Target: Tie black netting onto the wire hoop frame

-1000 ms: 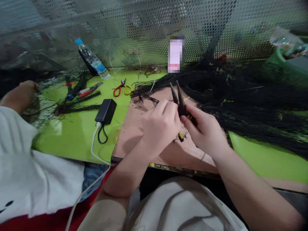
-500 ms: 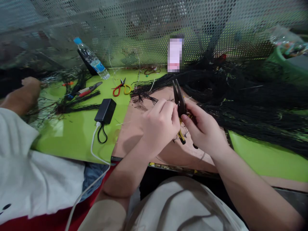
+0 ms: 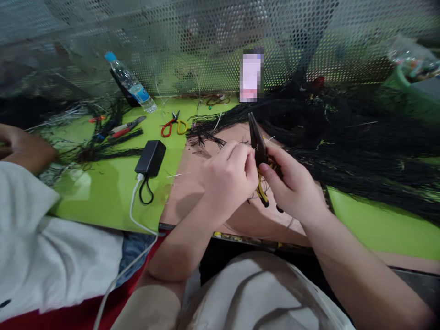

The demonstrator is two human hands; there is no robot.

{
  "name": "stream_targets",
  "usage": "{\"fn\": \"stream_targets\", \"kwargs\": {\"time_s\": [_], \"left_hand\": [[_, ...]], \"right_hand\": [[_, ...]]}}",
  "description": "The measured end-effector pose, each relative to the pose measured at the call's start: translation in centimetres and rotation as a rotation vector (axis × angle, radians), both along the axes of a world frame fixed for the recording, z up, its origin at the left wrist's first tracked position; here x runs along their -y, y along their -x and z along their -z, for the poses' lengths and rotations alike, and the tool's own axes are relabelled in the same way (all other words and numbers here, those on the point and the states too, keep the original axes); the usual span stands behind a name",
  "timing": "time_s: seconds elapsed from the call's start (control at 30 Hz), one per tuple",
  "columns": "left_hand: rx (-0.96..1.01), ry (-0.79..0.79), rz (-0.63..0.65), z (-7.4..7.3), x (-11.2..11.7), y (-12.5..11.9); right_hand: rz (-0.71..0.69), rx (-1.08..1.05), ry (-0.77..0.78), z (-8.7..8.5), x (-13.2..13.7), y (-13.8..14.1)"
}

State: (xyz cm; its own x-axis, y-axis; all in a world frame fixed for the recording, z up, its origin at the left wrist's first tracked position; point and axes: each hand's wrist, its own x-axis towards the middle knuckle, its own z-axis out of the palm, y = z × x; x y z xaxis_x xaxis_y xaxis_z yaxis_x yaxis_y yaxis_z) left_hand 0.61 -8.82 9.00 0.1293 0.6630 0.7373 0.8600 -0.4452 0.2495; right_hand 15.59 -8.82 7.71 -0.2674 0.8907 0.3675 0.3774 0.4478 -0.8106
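Observation:
My right hand (image 3: 292,183) is closed around a pair of pliers (image 3: 258,145) with dark long-nosed jaws and yellow-and-black handles. The jaws point up and away from me and look nearly closed. Right beside them, my left hand (image 3: 232,172) is pinched, its thumb and fingertips at the side of the jaws. Whatever it pinches is too small to name; a tiny light spot shows by the fingertips. Under both hands lies a pinkish-brown board (image 3: 192,192) with thin dark scraps on it.
Bundles of black strands (image 3: 337,133) spread over the right and back. Scissors (image 3: 174,123), red-handled pliers (image 3: 127,127), a black power bank (image 3: 150,158) and a water bottle (image 3: 132,85) lie or lean leftward. A phone (image 3: 250,75) stands behind. A co-worker's arm (image 3: 27,149) is at left.
The pliers' jaws have come closer together and their handles have shifted slightly right. My left hand stays almost still. The co-worker's arm at left has moved nearer to their body.

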Motion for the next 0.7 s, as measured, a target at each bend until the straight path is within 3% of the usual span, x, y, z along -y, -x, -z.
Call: {"fn": "stream_targets", "kwargs": {"time_s": [0.7], "left_hand": [[0.032, -0.006, 0.030, -0.01, 0.12, 0.07]], "right_hand": [[-0.011, 0.005, -0.018, -0.26, 0.35, 0.07]]}}
